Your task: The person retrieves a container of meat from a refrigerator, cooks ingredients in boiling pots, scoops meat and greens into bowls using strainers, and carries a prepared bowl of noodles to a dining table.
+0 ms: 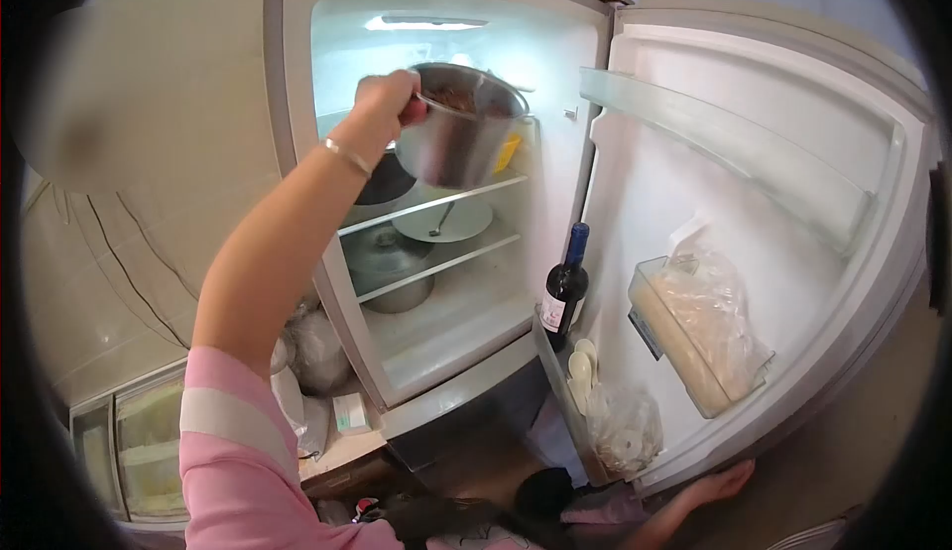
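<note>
Metal pot in the left hand, at the open fridge

Item: metal pot (458, 143), dark brown food (454, 101) inside; clenched at its rim-side handle by the left hand (392, 96), in front of the upper shelf (436, 205). Contact with the shelf: cannot be told.

Directly below that hand: dark round vessel (385, 181), standing in the way on the upper shelf and partly covered by forearm and pot.

Just beyond the pot, to the hand's right: yellow item (509, 151), partly hidden.

Above the hand: lit lamp (426, 23) in the fridge ceiling.

Further below: pale round dish (466, 223) with a utensil across it; rounded metal vessel (395, 270), behind the lower shelf (436, 268) edge.

Lower right of the hand, on the door (615, 183): upright dark bottle (565, 287), blue top; pale spoon-like pieces (583, 366); clear plastic bag (627, 431); higher, a bin (684, 352) with a wrapped pale item (709, 302).

Well below the left hand: bagged goods (319, 352), small box (351, 413).

Farthest: right hand (722, 486), fingers partly extended at the door's lower edge; grip cannot be told.
</note>
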`<state>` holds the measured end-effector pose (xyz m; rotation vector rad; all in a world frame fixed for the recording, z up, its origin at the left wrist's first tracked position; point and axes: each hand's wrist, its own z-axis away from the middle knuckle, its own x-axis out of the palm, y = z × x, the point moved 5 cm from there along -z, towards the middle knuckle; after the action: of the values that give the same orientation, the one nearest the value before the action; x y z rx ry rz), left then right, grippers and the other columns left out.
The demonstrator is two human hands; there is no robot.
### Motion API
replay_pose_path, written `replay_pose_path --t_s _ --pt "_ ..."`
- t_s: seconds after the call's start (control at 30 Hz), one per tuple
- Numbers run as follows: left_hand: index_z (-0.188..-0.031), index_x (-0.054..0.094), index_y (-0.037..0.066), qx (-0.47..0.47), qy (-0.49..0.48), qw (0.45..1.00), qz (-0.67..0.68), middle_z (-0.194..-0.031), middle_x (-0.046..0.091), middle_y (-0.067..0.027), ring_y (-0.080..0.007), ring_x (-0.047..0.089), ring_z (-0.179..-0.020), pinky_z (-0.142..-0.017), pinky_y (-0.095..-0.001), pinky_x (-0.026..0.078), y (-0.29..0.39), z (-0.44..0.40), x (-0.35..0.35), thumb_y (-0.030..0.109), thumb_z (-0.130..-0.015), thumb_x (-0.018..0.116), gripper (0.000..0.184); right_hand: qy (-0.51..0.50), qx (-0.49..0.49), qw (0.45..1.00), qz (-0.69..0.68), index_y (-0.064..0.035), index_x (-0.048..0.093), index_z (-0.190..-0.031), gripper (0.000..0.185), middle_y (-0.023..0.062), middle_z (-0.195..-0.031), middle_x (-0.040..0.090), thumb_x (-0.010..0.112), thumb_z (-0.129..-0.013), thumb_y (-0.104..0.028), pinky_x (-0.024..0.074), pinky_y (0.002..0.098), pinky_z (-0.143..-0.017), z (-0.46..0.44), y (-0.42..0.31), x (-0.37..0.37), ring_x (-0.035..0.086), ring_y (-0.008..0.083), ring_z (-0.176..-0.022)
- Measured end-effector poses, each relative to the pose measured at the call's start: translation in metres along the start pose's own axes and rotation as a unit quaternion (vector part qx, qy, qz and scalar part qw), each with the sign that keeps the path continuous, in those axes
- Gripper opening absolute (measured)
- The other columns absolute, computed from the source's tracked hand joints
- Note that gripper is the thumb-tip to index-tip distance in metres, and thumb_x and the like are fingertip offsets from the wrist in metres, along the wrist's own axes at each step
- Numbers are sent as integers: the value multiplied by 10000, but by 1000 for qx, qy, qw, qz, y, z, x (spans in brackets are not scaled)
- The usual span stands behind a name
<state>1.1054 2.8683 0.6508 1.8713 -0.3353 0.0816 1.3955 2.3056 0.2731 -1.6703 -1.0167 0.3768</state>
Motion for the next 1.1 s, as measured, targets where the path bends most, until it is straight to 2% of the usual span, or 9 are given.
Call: replay_pose_path --t_s 0.13,0.23,0.3,0.5,0.7,0.73,0.83,0.9,1.1 --pt "-666 509 18 -53 -68 996 5 -576 466 -34 -129 449 -412 -388 -259 423 -23 75 -9 -4 -694 554 57 -25 -35 998 52 110 488 -1192 467 241 -1238 493 394 -975 -293 356 372 -985 -9 19 0 486 313 -1126" --pt "-643 485 48 -90 -129 987 -14 -549 439 -9 -105 431 -400 -377 -230 390 -48 122 -30 -6 -698 545 98 -30 -44 999 -1 112 478 -1204 463 238 -1238 493 405 -974 -284 363 356 -971 -7 20 -2 493 292 -1104" --pt "-620 457 68 -136 -209 968 -27 -548 445 -3 -89 428 -397 -369 -213 365 -62 153 -49 1 -704 542 137 -46 -35 998 -20 115 470 -1207 456 221 -1243 494 422 -972 -272 367 345 -968 6 -1 -5 493 262 -1097" --pt "-600 433 83 -249 -244 937 -30 -546 459 -1 -85 431 -405 -373 -209 369 -65 224 -127 7 -711 546 175 -78 -46 993 -75 108 457 -1191 401 207 -1180 517 477 -957 -217 403 300 -913 41 -69 -13 515 214 -1039" --pt "-605 378 78 -281 -140 946 -72 -561 472 -4 -84 470 -443 -389 -219 405 -10 331 -239 0 -733 545 224 -194 -46 977 -82 86 408 -1169 422 174 -1080 534 573 -907 -201 426 290 -841 97 -133 -60 517 192 -959" --pt "-610 377 74 -284 -105 947 -110 -565 473 -3 -81 470 -445 -391 -219 409 -42 308 -150 -3 -734 546 223 -233 -23 969 -74 86 408 -1169 422 174 -1080 534 573 -907 -201 426 290 -841 52 -75 30 517 192 -959" --pt "-624 372 69 -273 -7 950 -151 -570 472 0 -68 467 -448 -392 -216 414 -31 332 -161 -9 -737 542 218 -354 -81 928 -81 85 382 -1190 459 183 -1081 527 619 -873 -147 440 303 -824 71 -79 85 525 205 -947" --pt "-628 371 69 -242 77 951 -177 -576 467 6 -60 465 -454 -389 -215 412 -25 341 -161 -4 -736 538 212 -417 -128 879 -193 82 377 -1183 462 175 -1061 526 646 -842 -76 452 310 -784 89 -95 139 528 209 -898" --pt "-622 368 100 -178 328 898 -235 -567 437 17 -63 434 -421 -346 -197 379 9 372 -166 -8 -708 537 218 -449 -169 846 -233 15 472 -1037 423 112 -944 537 759 -738 -69 462 308 -696 142 -115 290 519 187 -787"
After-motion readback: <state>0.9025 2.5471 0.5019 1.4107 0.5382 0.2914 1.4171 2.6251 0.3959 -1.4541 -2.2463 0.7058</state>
